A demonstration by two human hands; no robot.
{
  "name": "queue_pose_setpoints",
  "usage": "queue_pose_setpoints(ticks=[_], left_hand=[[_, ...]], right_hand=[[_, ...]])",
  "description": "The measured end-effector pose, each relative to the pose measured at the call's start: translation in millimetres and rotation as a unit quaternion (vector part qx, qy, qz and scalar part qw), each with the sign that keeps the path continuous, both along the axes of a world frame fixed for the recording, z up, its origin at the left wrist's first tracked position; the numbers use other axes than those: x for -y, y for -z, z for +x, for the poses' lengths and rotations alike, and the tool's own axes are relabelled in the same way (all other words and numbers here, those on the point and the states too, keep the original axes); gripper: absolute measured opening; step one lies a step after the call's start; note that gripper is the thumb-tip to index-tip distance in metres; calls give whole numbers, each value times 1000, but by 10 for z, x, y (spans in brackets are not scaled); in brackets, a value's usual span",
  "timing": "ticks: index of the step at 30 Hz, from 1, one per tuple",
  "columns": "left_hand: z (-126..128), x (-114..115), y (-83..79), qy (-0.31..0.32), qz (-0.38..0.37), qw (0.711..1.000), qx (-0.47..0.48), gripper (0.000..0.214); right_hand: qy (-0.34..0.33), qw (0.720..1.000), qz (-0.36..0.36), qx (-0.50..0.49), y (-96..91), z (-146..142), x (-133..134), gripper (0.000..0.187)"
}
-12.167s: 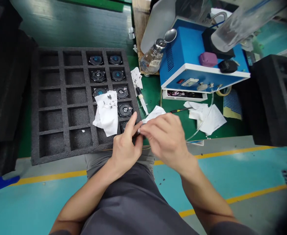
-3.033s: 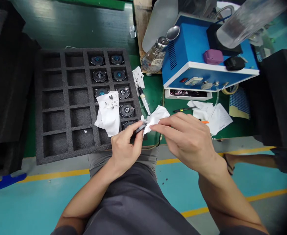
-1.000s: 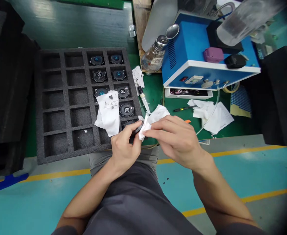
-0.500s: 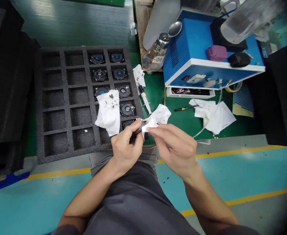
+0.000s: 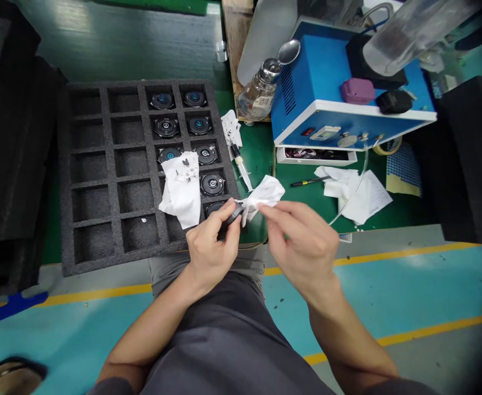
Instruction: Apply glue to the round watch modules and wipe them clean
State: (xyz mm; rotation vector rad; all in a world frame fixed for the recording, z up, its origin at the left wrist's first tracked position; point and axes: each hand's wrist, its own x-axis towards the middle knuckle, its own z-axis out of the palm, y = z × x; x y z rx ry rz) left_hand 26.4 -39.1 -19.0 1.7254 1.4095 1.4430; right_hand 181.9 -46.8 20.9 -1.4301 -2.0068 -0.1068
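My left hand [image 5: 210, 249] is closed round a small round black part [image 5: 233, 214], held edge-up just off the front right corner of the black foam tray [image 5: 96, 175]. My right hand [image 5: 306, 241] pinches a crumpled white wipe [image 5: 263, 195] whose end touches that part. Several round black parts with blue centres [image 5: 179, 126] lie in the tray's right-hand cells. A second stained white wipe [image 5: 181, 189] is draped over the tray.
A blue machine box [image 5: 339, 104] stands at the back right, with a glass bottle [image 5: 259, 96] beside it. A syringe [image 5: 241, 167], a pen [image 5: 308, 181] and white papers [image 5: 353, 189] lie on the green mat. Black foam stacks flank both sides. A foot shows at bottom left.
My right hand has drawn slightly to the right with the wipe, whose end still touches the part. My left hand keeps the black part in nearly the same spot.
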Motion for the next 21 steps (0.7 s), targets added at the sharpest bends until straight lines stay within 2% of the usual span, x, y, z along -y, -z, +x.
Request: queue_pose_setpoints(ticks=[3,9,12,14,17,19,21], left_hand=[[5,2,-4,-4,-13,1000,8,27],[29,10,-3,-2,-21,999,24,25],[-35,-29,-48,17,-99,988,120,23],[-139,-94,-103,60,-197,950,233,27],[-325,-215,-198,131,-322,860,373,35],[-411,-274,-251,144,-361,814,432,32],[-451,-299,-288,139,-381,783,472,28]], right_hand=[[44,999,17,-19,8,98,-42,29],[48,997,20,-49,30,176,-46,24],[28,998,23,-51,16,201,-39,24],[7,999,25,-32,-16,212,-44,26],[-40,999,32,18,-98,188,-78,28],[-77,995,39,52,-161,141,-121,29],[-106,990,46,78,-217,84,-175,28]])
